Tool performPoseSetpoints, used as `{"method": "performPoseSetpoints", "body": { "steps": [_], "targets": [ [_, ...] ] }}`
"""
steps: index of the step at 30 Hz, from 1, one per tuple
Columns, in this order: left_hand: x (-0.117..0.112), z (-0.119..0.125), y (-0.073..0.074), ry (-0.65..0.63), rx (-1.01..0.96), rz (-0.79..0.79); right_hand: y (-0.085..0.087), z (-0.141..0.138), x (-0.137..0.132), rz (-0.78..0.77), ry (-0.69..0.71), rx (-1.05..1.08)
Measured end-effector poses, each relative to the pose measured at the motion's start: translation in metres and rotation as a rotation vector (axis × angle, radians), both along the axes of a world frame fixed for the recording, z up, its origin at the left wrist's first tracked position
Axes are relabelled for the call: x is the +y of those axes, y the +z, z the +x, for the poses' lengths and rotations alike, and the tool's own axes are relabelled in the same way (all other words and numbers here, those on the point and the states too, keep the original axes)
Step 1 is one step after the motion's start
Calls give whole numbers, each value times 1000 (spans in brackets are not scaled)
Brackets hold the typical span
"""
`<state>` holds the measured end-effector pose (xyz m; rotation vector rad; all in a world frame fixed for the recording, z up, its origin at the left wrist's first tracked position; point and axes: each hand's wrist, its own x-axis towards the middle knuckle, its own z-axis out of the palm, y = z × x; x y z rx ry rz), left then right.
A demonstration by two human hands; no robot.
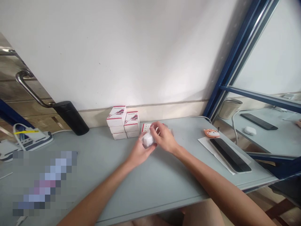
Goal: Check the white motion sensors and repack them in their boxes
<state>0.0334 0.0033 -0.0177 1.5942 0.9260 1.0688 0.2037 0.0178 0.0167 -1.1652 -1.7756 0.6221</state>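
Over the middle of the table, my left hand (139,153) is closed around a small white item in clear plastic wrap (148,139). My right hand (166,138) meets it from the other side, with thumb and fingers pinched at the wrap's upper right. What the white item is exactly I cannot make out. Behind my hands lies a white and red box (146,126), partly hidden by them. Just left of it stand small white boxes with red trim (117,116), stacked against the wall in two columns.
A black cylindrical bottle (71,118) and a power strip (35,142) are at the left, beside a pixelated patch. On the right, a phone (230,155) rests on white paper (213,150) near an orange animal-shaped item (211,133). A blue-framed mirror (261,125) borders the table (164,185).
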Motion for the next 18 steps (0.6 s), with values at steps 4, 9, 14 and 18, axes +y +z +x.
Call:
{"method": "performPoseSetpoints", "body": {
  "steps": [4, 9, 14, 18],
  "targets": [
    [2, 1, 4, -32, 66, 16, -4, 0, 4, -21, 70, 116],
    [4, -5, 4, -7, 157, -63, -6, -1, 5, -97, 69, 206],
    [6, -10, 7, 76, 191, -78, -1, 4, 10, -227, 48, 361],
    [7, -11, 16, 128, -34, -278, 6, 29, 24, -81, -171, 609]
  ]
}}
